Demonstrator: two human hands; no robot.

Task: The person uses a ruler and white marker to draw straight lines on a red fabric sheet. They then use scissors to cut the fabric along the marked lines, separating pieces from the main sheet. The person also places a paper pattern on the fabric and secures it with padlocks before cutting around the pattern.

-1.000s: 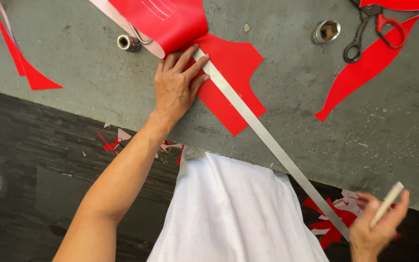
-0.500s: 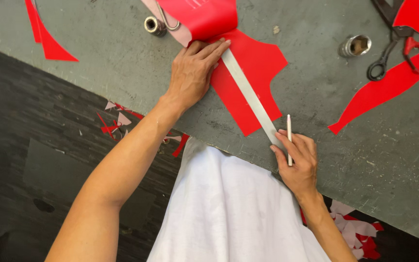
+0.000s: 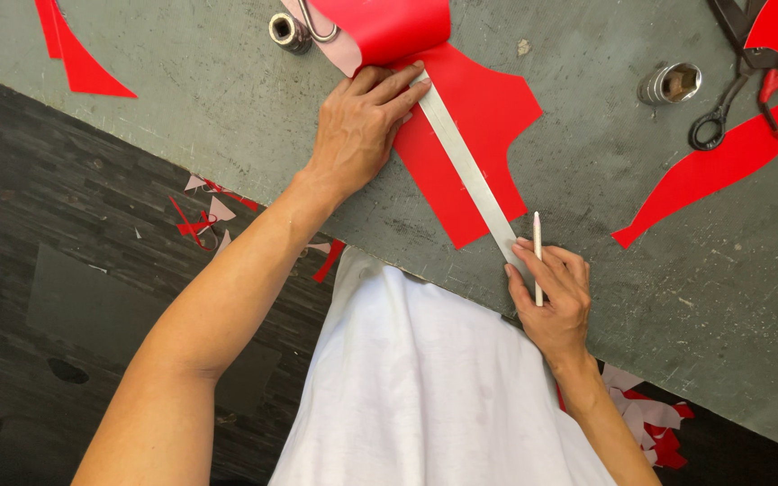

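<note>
A long, flat strip of silver metal serving as a ruler point(image 3: 465, 166) is laid diagonally across a shaped piece of flat red sheet material point(image 3: 488, 117) on the worn grey desk point(image 3: 227, 99). The left hand point(image 3: 362, 121) is spread flat, fingers together, pressing down on the far end of the ruler and the red sheet just beneath a rolled-back flap of the same red material point(image 3: 389, 27), apparently so that neither slips. The right hand point(image 3: 556, 292) rests at the near end of the ruler by the desk edge, its fingers closed around a slim white marking stick point(image 3: 538, 256), which is held upright beside the ruler's edge, tip pointing away from the body.

Farther off, a pair of black and red scissors point(image 3: 745, 81) lies on a long curved red offcut point(image 3: 722, 166) at the right. A short metal socket point(image 3: 668, 83) stands near it, and a second socket point(image 3: 285, 29) stands near the top left beside a metal hook. Another red offcut point(image 3: 69, 54) lies at the left, and red and pale scraps point(image 3: 204, 211) are scattered on the dark floor below.
</note>
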